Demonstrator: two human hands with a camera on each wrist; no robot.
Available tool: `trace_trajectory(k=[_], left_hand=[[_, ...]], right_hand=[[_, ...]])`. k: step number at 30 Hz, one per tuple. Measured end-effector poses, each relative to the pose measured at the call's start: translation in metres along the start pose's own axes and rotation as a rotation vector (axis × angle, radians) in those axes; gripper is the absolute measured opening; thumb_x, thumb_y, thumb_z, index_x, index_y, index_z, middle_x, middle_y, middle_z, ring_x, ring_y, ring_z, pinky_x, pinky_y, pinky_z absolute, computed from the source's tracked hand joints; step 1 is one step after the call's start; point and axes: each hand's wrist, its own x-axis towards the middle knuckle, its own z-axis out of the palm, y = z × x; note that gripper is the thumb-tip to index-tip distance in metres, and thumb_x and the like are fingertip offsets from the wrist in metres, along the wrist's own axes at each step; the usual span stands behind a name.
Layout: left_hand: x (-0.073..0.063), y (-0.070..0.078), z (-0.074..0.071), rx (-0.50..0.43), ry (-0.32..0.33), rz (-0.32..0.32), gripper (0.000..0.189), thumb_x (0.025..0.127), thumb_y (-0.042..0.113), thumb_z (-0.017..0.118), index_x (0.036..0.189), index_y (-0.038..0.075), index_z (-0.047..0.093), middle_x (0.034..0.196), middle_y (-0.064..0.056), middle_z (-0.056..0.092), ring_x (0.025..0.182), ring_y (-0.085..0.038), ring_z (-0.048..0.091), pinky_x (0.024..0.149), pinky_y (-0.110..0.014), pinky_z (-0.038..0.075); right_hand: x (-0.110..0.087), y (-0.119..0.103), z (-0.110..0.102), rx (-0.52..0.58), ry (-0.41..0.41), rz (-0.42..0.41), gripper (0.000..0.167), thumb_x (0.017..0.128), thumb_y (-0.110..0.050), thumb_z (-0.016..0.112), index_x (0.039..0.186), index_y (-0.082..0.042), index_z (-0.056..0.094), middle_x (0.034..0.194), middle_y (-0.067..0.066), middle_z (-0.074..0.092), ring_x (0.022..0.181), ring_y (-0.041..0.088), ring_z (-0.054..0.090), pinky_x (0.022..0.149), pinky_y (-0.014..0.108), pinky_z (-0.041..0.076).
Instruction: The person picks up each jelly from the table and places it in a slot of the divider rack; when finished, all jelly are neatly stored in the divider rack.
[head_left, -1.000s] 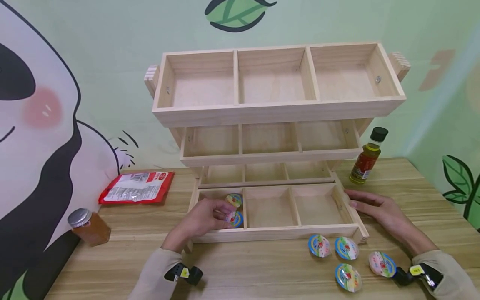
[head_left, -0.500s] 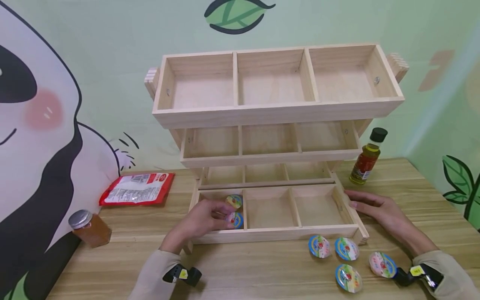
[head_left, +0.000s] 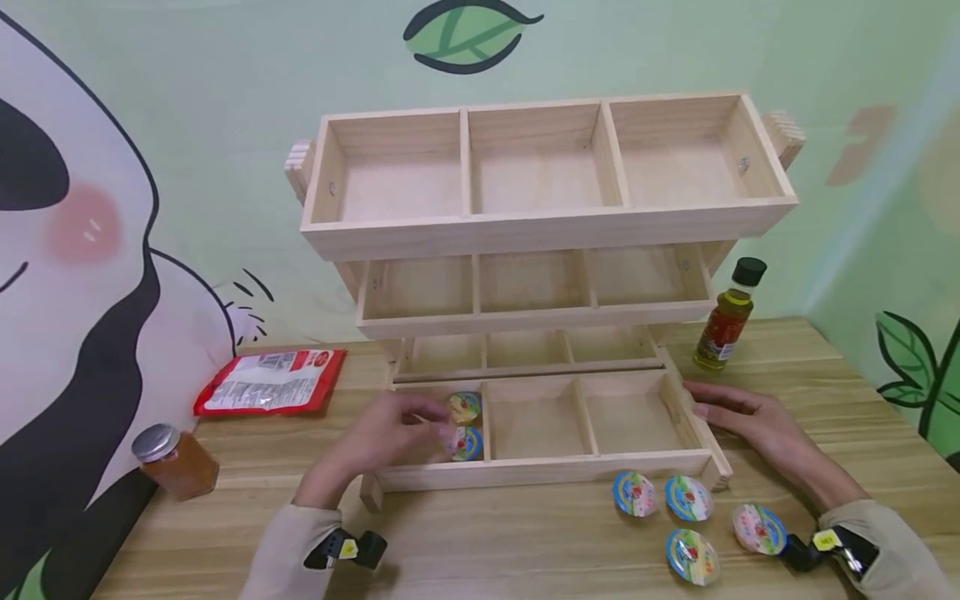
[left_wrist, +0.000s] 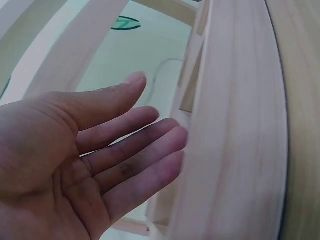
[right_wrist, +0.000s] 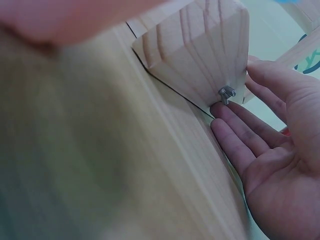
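Two small foil-lidded cups, a yellow one (head_left: 466,406) and a pink-and-blue one (head_left: 468,444), sit one behind the other in the left compartment of the bottom wooden tray (head_left: 547,467). My left hand (head_left: 386,433) is over that compartment, just left of the cups. In the left wrist view its fingers (left_wrist: 145,170) are loosely extended, with nothing held. At the tray's right end, my right hand (head_left: 757,421) touches the outer side with its fingertips. The right wrist view shows those fingers (right_wrist: 240,140) extended by the wooden end piece and a metal wing nut (right_wrist: 226,93).
Several more lidded cups (head_left: 692,557) lie on the table at front right. Three tiers of divided wooden trays (head_left: 547,233) rise above the bottom one. An oil bottle (head_left: 727,321) stands behind my right hand. A red packet (head_left: 272,382) and an amber jar (head_left: 177,462) are at left.
My left hand has let go of the pink-and-blue cup and drawn back slightly left. The cup stays in the compartment. The right hand keeps its place at the tray.
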Motion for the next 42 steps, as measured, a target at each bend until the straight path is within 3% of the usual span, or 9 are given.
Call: trace_trajectory(k=[7,14,19,29,42], left_hand=[[0.001,0.024,0.005,0.015,0.104,0.002,0.021,0.098,0.013,0.078,0.115,0.002,0.079,0.109,-0.007,0.079,0.099,-0.022,0.074,0.085,-0.040,0.062],[0.014,0.053,0.027,-0.047,0.193,0.091,0.023,0.096,0.012,0.081,0.118,0.004,0.079,0.116,-0.010,0.078,0.103,-0.022,0.075,0.087,-0.034,0.063],[0.022,0.069,0.051,-0.099,0.173,0.137,0.023,0.098,0.013,0.079,0.119,0.004,0.078,0.118,-0.008,0.077,0.107,-0.022,0.074,0.086,-0.027,0.061],[0.032,0.083,0.092,-0.258,0.136,0.204,0.024,0.094,0.003,0.080,0.117,-0.003,0.077,0.120,-0.015,0.076,0.107,-0.031,0.075,0.085,-0.027,0.062],[0.038,0.092,0.133,-0.415,0.061,0.198,0.029,0.089,-0.001,0.083,0.118,-0.004,0.077,0.118,-0.017,0.076,0.110,-0.036,0.073,0.088,-0.025,0.060]], right_hand=[[0.004,0.001,0.003,0.005,0.003,-0.019,0.057,0.108,-0.038,0.064,0.153,-0.005,0.055,0.158,0.023,0.049,0.147,0.045,0.038,0.114,0.072,0.028],[0.005,0.002,0.003,0.003,0.002,-0.019,0.058,0.108,-0.037,0.063,0.154,-0.003,0.053,0.159,0.024,0.048,0.148,0.048,0.036,0.114,0.074,0.027],[0.004,0.003,0.004,0.003,0.001,-0.014,0.059,0.108,-0.037,0.063,0.154,-0.002,0.053,0.159,0.024,0.048,0.148,0.047,0.036,0.115,0.072,0.028],[0.002,0.002,0.003,-0.001,0.010,-0.017,0.059,0.108,-0.038,0.064,0.153,-0.002,0.054,0.159,0.024,0.047,0.149,0.048,0.035,0.114,0.073,0.027],[0.001,0.002,0.001,-0.012,0.017,-0.019,0.058,0.108,-0.038,0.063,0.154,-0.003,0.054,0.159,0.023,0.047,0.148,0.046,0.035,0.114,0.072,0.027]])
